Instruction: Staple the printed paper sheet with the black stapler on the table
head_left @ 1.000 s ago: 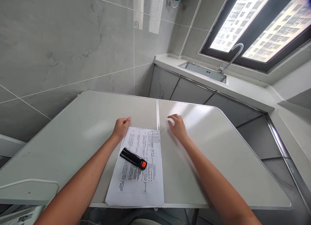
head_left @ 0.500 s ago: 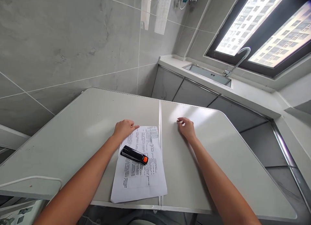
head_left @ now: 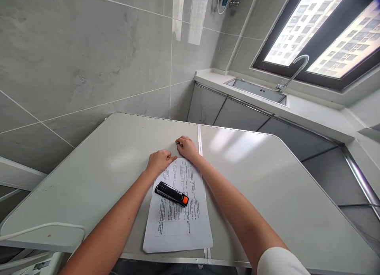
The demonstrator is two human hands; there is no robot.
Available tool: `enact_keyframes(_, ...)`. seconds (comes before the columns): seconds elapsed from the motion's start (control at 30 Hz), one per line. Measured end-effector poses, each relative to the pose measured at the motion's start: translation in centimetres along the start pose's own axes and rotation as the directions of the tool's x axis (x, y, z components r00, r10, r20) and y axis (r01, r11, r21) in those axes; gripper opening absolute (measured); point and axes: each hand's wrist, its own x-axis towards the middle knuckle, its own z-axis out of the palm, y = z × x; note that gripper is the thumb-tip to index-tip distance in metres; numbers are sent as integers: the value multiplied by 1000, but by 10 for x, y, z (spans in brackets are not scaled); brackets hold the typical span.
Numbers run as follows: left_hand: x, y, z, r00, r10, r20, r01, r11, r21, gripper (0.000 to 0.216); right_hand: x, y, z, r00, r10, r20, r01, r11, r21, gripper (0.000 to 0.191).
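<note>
Printed paper sheets [head_left: 178,231] lie on the table with a black stapler [head_left: 170,193] resting on top; the stapler has an orange end. My left hand [head_left: 159,163] is closed over the top left corner of the paper, its thumb along the upper edge. Just beyond that edge, my right hand [head_left: 187,147] is closed in a pinch on a small dark object [head_left: 178,143], too small to name. That hand is close to the tabletop, and its forearm passes over the paper's upper right corner.
The pale folding table [head_left: 252,180] has a metal seam running beside the paper. A white cable [head_left: 44,226] lies at the near left. Beyond the table are a counter with a sink [head_left: 255,90], a faucet [head_left: 293,75] and a window. A grey tiled wall stands at the back left.
My right hand has moved left from the table's right half to just beyond the paper's top edge. My left hand stays at the paper's corner. The view has shifted slightly.
</note>
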Motion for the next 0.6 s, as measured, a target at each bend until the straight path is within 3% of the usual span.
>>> enact_keyframes(0.13, 0, 0, 1, 1000, -1, -4, 1, 1000, -14, 52, -5, 9, -10, 998, 45, -36, -45, 999, -1, 28)
enact_keyframes(0.23, -2, 2, 0, 1000, -14, -7, 14, 1000, -23, 51, -19, 33, -33, 987, 138, -87, -141, 990, -18, 23)
enact_keyframes(0.47, -4, 6, -5, 1000, -19, -11, 18, 999, -29, 48, -104, 115, -116, 900, 367, -236, -407, 901, -150, 18)
enact_keyframes(0.6, -3, 4, -3, 999, -19, -29, 18, 999, -29, 47, -149, 143, -151, 828, 460, -321, -538, 812, -227, 14)
